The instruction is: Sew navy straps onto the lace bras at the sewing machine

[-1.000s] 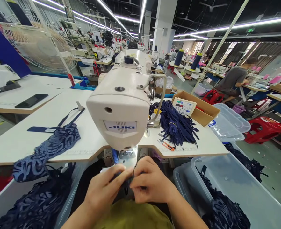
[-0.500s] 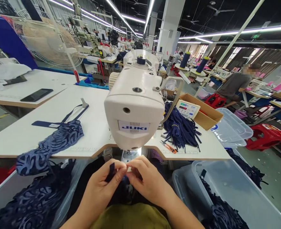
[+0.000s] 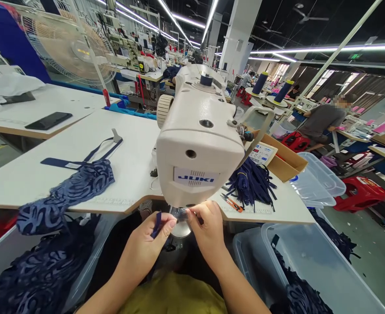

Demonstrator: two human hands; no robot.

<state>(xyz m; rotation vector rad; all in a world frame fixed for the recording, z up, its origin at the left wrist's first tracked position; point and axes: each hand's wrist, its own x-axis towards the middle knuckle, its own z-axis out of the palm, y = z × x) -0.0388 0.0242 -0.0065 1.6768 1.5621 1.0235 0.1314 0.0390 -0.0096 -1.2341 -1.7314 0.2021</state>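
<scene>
A cream Juki sewing machine (image 3: 199,144) stands on the white table (image 3: 32,174) in front of me. My left hand (image 3: 146,248) pinches a short navy strap (image 3: 156,223) just below the machine head. My right hand (image 3: 208,231) is closed in a pinch on dark fabric right under the needle area (image 3: 181,214). Both hands sit close together, almost touching. Dark navy cloth lies in my lap beneath them, largely hidden.
Patterned navy lace fabric (image 3: 64,192) hangs off the table's left edge into a clear bin (image 3: 42,279). A heap of navy straps (image 3: 251,183), orange snips (image 3: 232,203) and a cardboard box (image 3: 284,159) lie to the right. Clear bins (image 3: 310,266) stand at right. A phone (image 3: 48,121) and fan (image 3: 71,48) sit behind.
Both hands have risen from my lap up to the needle area, carrying the navy strap and fabric. My view has shifted left, so the machine appears further right.
</scene>
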